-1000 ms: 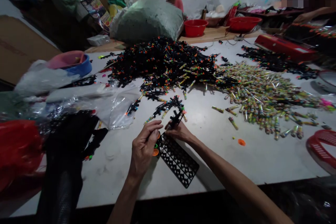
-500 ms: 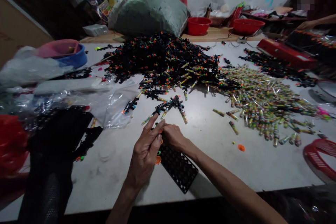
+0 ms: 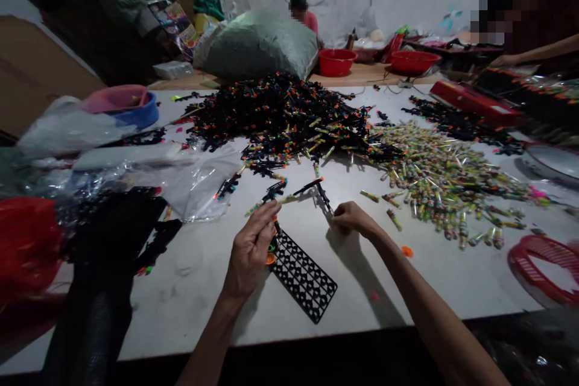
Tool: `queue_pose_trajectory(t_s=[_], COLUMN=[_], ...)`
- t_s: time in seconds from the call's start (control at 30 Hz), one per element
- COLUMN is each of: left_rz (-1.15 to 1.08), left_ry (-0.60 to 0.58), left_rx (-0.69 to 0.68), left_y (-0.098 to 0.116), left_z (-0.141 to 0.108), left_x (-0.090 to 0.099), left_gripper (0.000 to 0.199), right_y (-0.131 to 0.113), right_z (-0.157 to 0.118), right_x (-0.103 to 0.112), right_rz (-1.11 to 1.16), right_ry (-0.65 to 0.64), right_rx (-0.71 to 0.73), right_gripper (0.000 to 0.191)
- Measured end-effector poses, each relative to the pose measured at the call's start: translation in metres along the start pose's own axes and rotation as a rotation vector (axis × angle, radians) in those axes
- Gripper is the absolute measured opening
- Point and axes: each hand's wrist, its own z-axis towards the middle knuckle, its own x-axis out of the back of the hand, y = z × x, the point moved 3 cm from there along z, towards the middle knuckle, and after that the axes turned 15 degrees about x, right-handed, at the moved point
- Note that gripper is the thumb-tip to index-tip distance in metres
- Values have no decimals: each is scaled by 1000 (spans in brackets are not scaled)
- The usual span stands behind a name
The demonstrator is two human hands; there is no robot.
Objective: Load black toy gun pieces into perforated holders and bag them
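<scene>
White worktable — a black lattice rack lies by the curled left hand, right hand loosely closed.

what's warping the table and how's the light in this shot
In the head view, wide-angle distortion bends the white table toward the frame edges, and the right hand casts a soft shadow across the tabletop.

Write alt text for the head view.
A person's left hand grips small coloured parts beside a black plastic grid on a white table; the right hand nears a black toy-rifle piece. Behind: heaps of black pieces and striped tubes.
</scene>
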Motion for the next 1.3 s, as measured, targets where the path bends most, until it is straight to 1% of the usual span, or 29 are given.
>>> queue_pose_trajectory(t_s=[0.03, 0.1, 0.17, 0.2, 0.23, 0.3, 0.37, 0.43, 0.53, 0.57, 0.6, 0.63, 0.67, 0.77, 0.8, 0.83, 0.9, 0.97, 1.03, 1.07, 1.13, 1.2, 1.23, 1.27, 1.3], left_rz=[-3, -4, -4, -2, 0, 6, 10, 10, 17, 20, 21, 21, 21, 18, 16, 12, 2, -5, -13, -18, -30, -39, -41, -42, -43], left_ry=[-1, 3, 15, 19, 22, 25, 25, 27, 29, 30, 31, 32, 31, 19, 16, 14, 9, 1, -4, -1, 1, -8, -14, -16, -15], left_rx=[-1, -6, -10, -9, -9, -12, -19, -23, -26, -25, -27, -31, -34, -34, -29, -22, -12, -9, -11, -9, 11, 34, 39, 38, 35], left_y=[0, 0, 1, 1, 1, 1, 1, 1, 1, 1, 1, 1, 2, 2, 2, 2, 2, 2, 3, 2, 1, -2, -3, -3, -3], left_z=[0, 0, -1, -1, -1, -1, 0, 0, 0, -1, -1, -1, -1, -2, -2, -2, -3, -3, -3, -2, 1, 5, 7, 9, 10], left_x=[0, 1, 0, 0, 0, 0, 0, 0, -1, -1, -1, -1, -1, -1, -1, -1, -1, -2, -2, -2, 0, 3, 5, 6, 7], left_gripper=[32, 32, 32, 32, 32, 32, 32, 32, 31, 31, 31, 31, 31, 31, 31, 31, 31, 31, 31, 31, 31, 31, 30, 30, 30], right_y=[3, 5, 2, 1, -1, -5, -11, -20, -39, -45, -51, -56, -60, -68, -69, -71, -75, -81, -90, -94, -98, -94, -89, -82, -74], right_z=[-13, -33, -42, -42, -41, -35, -35, -43, -69, -76, -81, -83, -81, -61, -54, -48, -42, -42, -46, -47, -43, -30, -22, -13, -4], right_x=[-6, -21, -34, -38, -43, -50, -55, -63, -84, -92, -100, -106, -111, -112, -111, -111, -112, -115, -119, -120, -116, -100, -86, -69, -51], right_rz=[167, 614, 1023, 1141, 1226, 1333, 1391, 1420, 1343, 1281, 1212, 1143, 1078, 898, 819, 721, 465, 156, -119, -220, -312, -270, -248, -257, -312], right_ry=[-31, -57, -10, 22, 44, 35, -25, -123, -361, -418, -445, -426, -357, -12, 65, 104, 98, 64, 33, 12, -63, -154, -146, -91, 10], right_rx=[6, 22, 28, 16, -9, -76, -131, -127, -76, -60, -49, -31, 0, 168, 241, 309, 412, 468, 473, 471, 472, 502, 507, 485, 431], right_gripper=[5, 11, 16, 17, 16, 14, 10, 6, 7, 7, 7, 6, 6, 13, 15, 15, 9, 3, 9, 13, 18, 18, 21, 24, 27])
